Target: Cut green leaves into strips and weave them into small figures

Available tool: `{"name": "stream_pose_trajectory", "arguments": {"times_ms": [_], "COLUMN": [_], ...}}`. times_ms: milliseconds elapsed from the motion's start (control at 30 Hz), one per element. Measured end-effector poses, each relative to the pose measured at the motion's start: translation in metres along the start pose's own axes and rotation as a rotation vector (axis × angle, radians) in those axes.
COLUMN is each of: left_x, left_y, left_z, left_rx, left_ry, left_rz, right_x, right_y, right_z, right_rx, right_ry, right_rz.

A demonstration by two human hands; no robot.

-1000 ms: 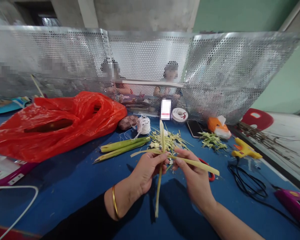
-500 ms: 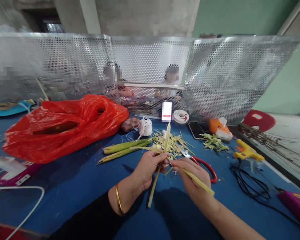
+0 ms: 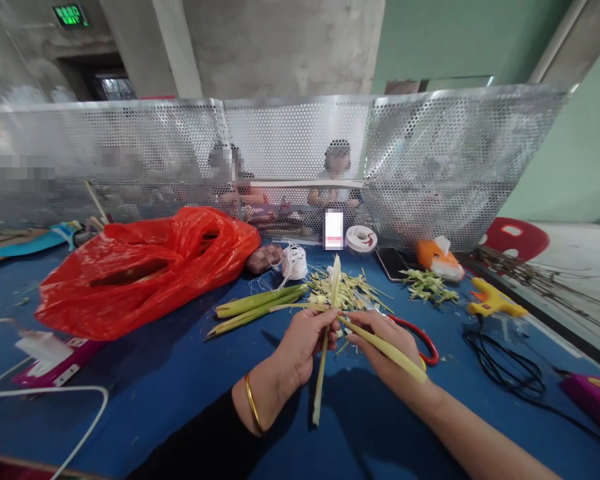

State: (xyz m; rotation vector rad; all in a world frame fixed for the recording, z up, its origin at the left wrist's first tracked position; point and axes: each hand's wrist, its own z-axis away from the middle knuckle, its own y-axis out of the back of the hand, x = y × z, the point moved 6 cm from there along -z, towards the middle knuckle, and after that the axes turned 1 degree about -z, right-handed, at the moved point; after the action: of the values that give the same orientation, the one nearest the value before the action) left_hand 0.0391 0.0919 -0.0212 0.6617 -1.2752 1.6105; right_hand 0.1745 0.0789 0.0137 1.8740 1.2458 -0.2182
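My left hand [image 3: 303, 343], a gold bangle at its wrist, pinches pale green leaf strips [image 3: 335, 285] where they cross. One strip points away from me, its lower part [image 3: 321, 390] hangs toward me, and a thin one runs out to the left. My right hand [image 3: 387, 340] is closed just right of the crossing, its fingertips at another yellowish strip [image 3: 397, 357] that lies over the hand. Its exact grip is partly hidden. Beyond it lie red-handled scissors [image 3: 420, 337], partly covered. Leaf scraps [image 3: 347, 290] are heaped ahead, and folded green leaves [image 3: 260, 303] lie to the left.
A red plastic bag [image 3: 145, 273] fills the left of the blue table. White string [image 3: 293, 262], a ribbon spool [image 3: 361, 239], a phone [image 3: 392, 264] and a tissue pack [image 3: 440, 259] stand along the back. A yellow glue gun [image 3: 497, 300] with a black cord lies right. Perforated panels [image 3: 300, 127] screen several people.
The view has tilted up and shifted slightly. My left hand keeps its pinch on the crossed strips; my right fingers sit a little farther from the crossing.
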Motion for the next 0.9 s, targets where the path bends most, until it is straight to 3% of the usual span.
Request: {"name": "stream_pose_trajectory", "arguments": {"times_ms": [533,900], "left_x": [-0.002,-0.001], "left_y": [0.005,0.001], "left_z": [-0.005,-0.003], "left_rx": [0.016,-0.005], "left_ry": [0.019,0.027], "left_rz": [-0.020,-0.014], "right_x": [0.003,-0.007], "right_y": [-0.007,-0.007], "right_z": [0.004,0.003], "right_rx": [-0.057,-0.019], "right_ry": [0.092,0.099], "right_rz": [0.067,-0.043]}}
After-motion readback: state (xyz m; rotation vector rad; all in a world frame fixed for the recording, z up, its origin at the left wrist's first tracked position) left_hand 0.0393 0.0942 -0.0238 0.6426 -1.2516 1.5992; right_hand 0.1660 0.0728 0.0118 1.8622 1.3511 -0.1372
